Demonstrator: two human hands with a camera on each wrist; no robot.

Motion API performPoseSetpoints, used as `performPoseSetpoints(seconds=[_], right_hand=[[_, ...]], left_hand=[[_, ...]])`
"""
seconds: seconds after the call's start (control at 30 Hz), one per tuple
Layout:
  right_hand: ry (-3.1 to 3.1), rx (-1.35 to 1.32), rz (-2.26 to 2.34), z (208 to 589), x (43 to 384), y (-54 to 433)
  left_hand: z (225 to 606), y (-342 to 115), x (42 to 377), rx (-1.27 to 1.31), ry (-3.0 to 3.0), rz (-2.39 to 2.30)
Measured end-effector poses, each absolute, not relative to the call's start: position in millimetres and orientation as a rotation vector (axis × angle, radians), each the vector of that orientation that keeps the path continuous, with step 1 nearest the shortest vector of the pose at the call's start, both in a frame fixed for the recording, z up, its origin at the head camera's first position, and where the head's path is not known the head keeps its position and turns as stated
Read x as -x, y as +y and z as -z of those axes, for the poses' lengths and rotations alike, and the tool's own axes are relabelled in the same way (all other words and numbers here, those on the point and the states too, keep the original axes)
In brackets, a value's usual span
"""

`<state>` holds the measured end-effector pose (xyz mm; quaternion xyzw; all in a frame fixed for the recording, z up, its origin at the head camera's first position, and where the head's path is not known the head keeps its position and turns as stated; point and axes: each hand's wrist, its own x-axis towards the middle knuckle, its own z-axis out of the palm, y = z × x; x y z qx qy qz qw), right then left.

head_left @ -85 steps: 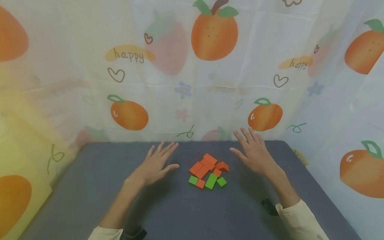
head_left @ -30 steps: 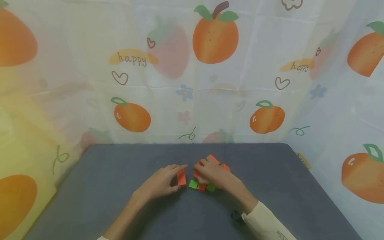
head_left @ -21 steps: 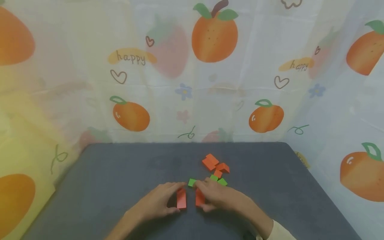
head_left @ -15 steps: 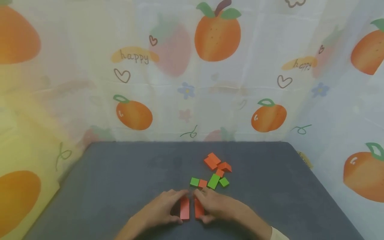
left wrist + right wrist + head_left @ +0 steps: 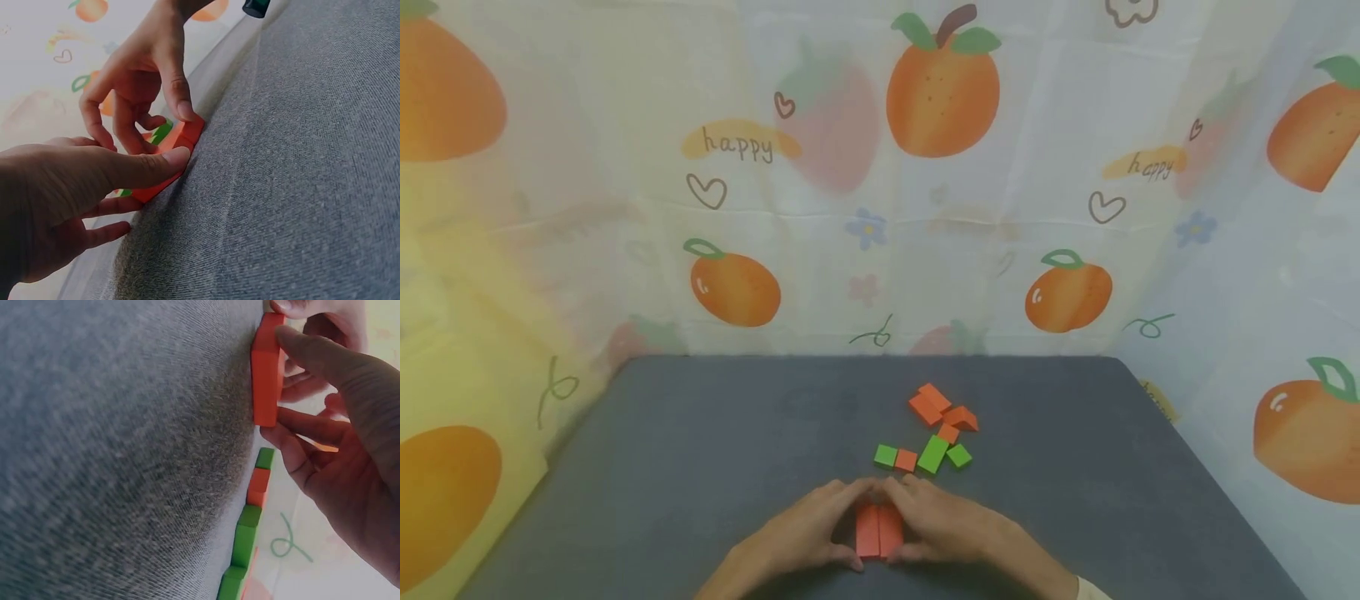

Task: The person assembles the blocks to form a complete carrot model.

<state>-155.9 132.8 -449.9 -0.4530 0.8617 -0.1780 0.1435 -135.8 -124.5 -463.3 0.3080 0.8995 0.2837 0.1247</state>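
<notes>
- My left hand (image 5: 805, 528) pinches the left red block (image 5: 867, 535) by its ends.
- My right hand (image 5: 947, 520) pinches the right red block (image 5: 891, 533), alongside it, between my hands.
- Larger green block (image 5: 933, 455) just beyond my right hand.

The two nearest blocks (image 5: 867, 533) are plain orange-red; the farther blocks (image 5: 933, 454) are bright green or orange. The tabletop (image 5: 737, 433) is dark grey with a finely ribbed weave. The off-white curtain (image 5: 820, 333), yellowish at left, is printed with oranges (image 5: 943, 96), faded pink strawberries (image 5: 838, 121), blue and pink flowers (image 5: 867, 228), brown heart outlines (image 5: 707, 191) and "happy" on yellow-orange patches (image 5: 741, 140). One sleeve (image 5: 1088, 590) is cream.
</notes>
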Motion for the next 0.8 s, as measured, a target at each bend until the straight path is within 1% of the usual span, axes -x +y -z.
performPoseSetpoints(seconds=[0.2, 0.57, 0.8], right_hand=[[2.512, 1.260, 0.498, 451.6, 153.8, 134.6], [2.512, 1.315, 0.531, 451.9, 152.2, 137.7], [2.487, 1.280, 0.533, 451.9, 153.3, 140.2]], left_hand=[[463.4, -121.6, 137.2, -0.883, 2.588, -0.870], [468.4, -117.8, 138.9, -0.897, 2.590, -0.924], [469.9, -112.2, 136.5, -0.879, 2.599, -0.954]])
